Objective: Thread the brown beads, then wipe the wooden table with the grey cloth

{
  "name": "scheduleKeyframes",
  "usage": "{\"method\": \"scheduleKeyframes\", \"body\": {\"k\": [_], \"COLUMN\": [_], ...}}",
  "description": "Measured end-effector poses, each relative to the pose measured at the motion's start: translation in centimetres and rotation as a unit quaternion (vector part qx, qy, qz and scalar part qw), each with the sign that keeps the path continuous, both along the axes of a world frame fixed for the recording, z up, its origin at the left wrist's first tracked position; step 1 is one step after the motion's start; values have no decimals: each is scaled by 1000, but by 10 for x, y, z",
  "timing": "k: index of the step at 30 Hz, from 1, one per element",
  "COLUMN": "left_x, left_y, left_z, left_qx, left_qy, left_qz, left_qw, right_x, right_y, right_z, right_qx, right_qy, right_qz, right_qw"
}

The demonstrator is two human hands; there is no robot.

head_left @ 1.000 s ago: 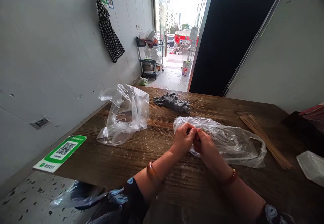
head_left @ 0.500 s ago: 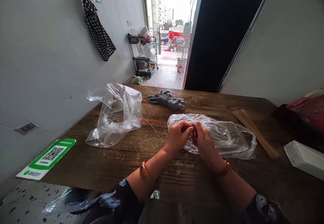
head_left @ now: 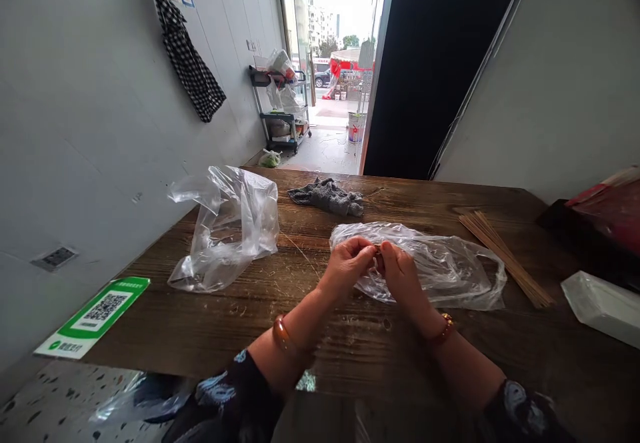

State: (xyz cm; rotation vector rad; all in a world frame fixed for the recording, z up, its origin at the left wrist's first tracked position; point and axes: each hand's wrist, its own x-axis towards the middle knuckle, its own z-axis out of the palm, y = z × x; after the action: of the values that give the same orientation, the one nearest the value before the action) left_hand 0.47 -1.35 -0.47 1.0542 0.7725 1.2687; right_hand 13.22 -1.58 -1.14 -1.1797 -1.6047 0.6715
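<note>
My left hand [head_left: 349, 261] and my right hand [head_left: 401, 273] meet over the table, fingertips pinched together around a tiny brownish thing [head_left: 378, 249]. Fingers cover most of it, so its kind is hidden. Just behind and under the hands lies a crumpled clear plastic bag [head_left: 445, 269], spread to the right. A second clear plastic bag [head_left: 260, 213] stands half open to the left, apart from my hands. Thin straw-like scraps are scattered on the dark wooden table [head_left: 345, 349] near my left forearm.
A grey cloth [head_left: 327, 197] lies at the table's far side. Thin brown sticks [head_left: 505, 259] lie right of the bag, with a white tray [head_left: 603, 306] beyond. A green QR-code sign [head_left: 97, 313] lies at the left edge. A cart [head_left: 283, 106] stands by the doorway.
Both hands stay together, with the fingertips shifting slightly around the small thing. The right hand's fingers have turned a little inward. The view has moved slightly; the bags look unchanged.
</note>
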Motion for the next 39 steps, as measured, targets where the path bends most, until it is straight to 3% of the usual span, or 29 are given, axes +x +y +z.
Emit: {"method": "scheduleKeyframes", "body": {"k": [4,8,11,14,20,24,32,39], "left_x": [-2,-7,-9,-8,-3,-4,-5,-3], "left_y": [3,11,15,14,6,5,2,1], "left_z": [0,-6,-13,-15,-3,2,3,0], "left_qx": [-32,-4,11,10,2,-7,-54,-66], "left_qy": [-12,58,109,88,29,21,-5,-58], "left_qz": [45,97,113,96,-31,-33,0,-40], "left_qw": [998,994,988,991,999,999,999,995], "right_x": [0,1,1,1,1,1,4,5], "right_y": [0,2,4,6,3,1,0,0], "right_z": [-5,-8,-9,-10,-8,-3,-1,-2], "right_qx": [-30,-85,-116,-125,-55,-8,23,30], "right_qy": [26,100,141,153,25,-53,-115,-122], "right_qz": [19,20,18,30,32,14,8,14], "right_qw": [999,991,983,980,998,998,993,992]}}
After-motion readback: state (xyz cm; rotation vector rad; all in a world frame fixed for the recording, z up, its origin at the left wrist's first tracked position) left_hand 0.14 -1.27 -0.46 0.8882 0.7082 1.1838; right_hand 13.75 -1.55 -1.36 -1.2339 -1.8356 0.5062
